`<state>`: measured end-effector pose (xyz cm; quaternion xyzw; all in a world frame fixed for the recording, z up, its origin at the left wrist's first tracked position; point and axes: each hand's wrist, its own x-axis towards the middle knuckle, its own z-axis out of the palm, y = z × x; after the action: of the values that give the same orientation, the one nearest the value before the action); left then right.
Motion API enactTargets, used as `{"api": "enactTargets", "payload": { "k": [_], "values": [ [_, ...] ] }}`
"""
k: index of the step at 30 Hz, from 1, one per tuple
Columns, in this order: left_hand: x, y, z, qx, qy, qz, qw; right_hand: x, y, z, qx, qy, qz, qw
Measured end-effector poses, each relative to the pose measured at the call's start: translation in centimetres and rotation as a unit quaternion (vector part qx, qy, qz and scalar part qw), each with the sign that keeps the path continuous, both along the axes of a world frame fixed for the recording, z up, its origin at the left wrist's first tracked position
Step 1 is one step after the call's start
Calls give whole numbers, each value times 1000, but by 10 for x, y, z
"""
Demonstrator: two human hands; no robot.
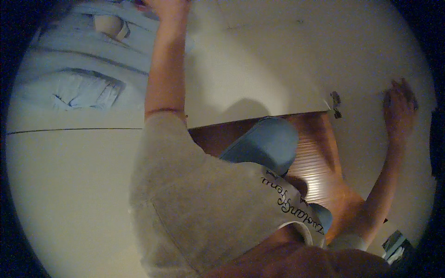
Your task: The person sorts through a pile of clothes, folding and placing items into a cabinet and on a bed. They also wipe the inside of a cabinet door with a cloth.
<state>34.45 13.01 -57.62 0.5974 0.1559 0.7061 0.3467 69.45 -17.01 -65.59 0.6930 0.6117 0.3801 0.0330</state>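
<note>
My left arm stretches up to the top edge of the picture, where my left hand (170, 7) is mostly cut off. Something dark reddish shows beside it, too little to name. At the far right, my right hand (399, 107) is blurred, its fingers extended and slightly apart close to a pale flat surface (365, 62). No object can be made out in it, and whether it touches the surface is unclear. Between my arms lies a large pale panel (240, 76) with a straight lower edge. A small dark fitting (335, 104) sits by its corner.
Pale blue cloth (135, 55) with a crumpled white piece (90, 92) and a rounded beige object (107, 25) lies at upper left. Below the panel show a blue clothed leg (274, 146) and a brown ribbed surface (313, 163). A striped item (396, 245) is at lower right.
</note>
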Motion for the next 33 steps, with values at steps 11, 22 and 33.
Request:
{"api": "enactTargets", "payload": {
  "k": [11, 22, 33],
  "values": [
    [-111, 172, -243, 12, 686, 310, 659, 4, -10, -1, -46, -87, -17, 995],
    [-275, -74, -401, -259, 810, -211, 482, -13, -11, 6, -33, -66, 53, 996],
    [-197, 38, -284, -225, 578, 266, 738, 3, -27, -8, 11, -95, 39, 995]
  ]
}}
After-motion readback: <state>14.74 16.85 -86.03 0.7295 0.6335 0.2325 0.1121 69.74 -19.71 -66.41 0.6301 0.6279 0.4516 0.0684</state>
